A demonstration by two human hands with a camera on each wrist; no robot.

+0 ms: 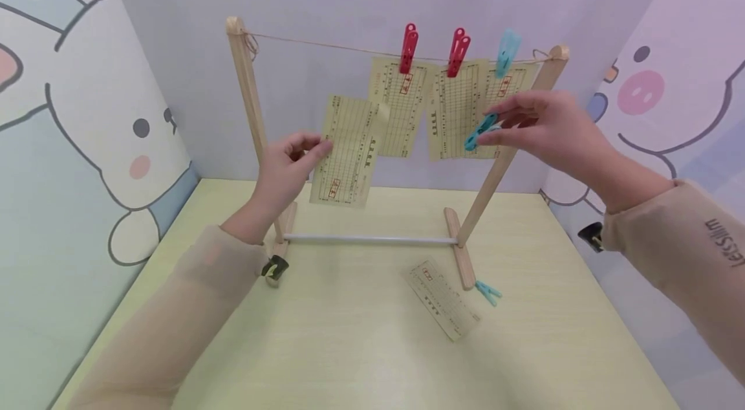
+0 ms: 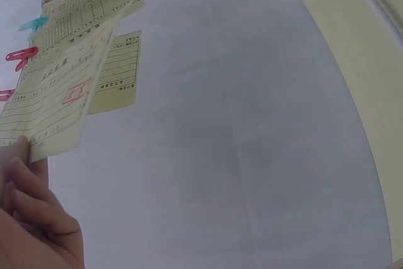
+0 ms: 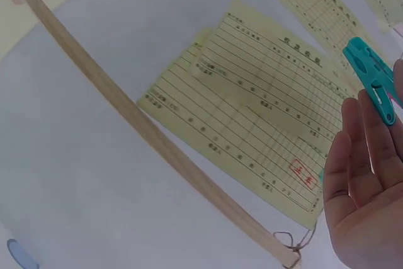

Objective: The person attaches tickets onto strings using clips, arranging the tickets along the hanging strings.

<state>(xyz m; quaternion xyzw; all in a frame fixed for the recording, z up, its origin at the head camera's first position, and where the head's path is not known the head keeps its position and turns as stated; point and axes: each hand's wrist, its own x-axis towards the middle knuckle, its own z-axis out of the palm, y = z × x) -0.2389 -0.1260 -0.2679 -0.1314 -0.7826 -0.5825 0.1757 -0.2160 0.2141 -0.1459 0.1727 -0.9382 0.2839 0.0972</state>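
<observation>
My left hand [image 1: 291, 167] pinches a yellowish printed paper slip [image 1: 348, 151] by its left edge, in front of the hanging line. In the left wrist view that slip [image 2: 56, 102] stands out from the fingertips. The right hand [image 1: 538, 122] pinches a teal clothespin [image 1: 480, 132] between thumb and fingers, in front of the slips at the right. Behind, several similar slips hang from a string [image 1: 326, 44]: one under a red clothespin [image 1: 409, 48], one under a second red clothespin [image 1: 458, 53], one under a light-blue clothespin [image 1: 507, 53].
The string runs between two wooden posts [image 1: 247, 86] joined low by a white bar [image 1: 372, 240]. On the pale yellow table [image 1: 326, 345] lie another slip [image 1: 442, 300] and a blue clothespin [image 1: 487, 292] beside the right foot [image 1: 460, 251]. Cartoon-printed panels [image 1: 140, 158] stand at both sides.
</observation>
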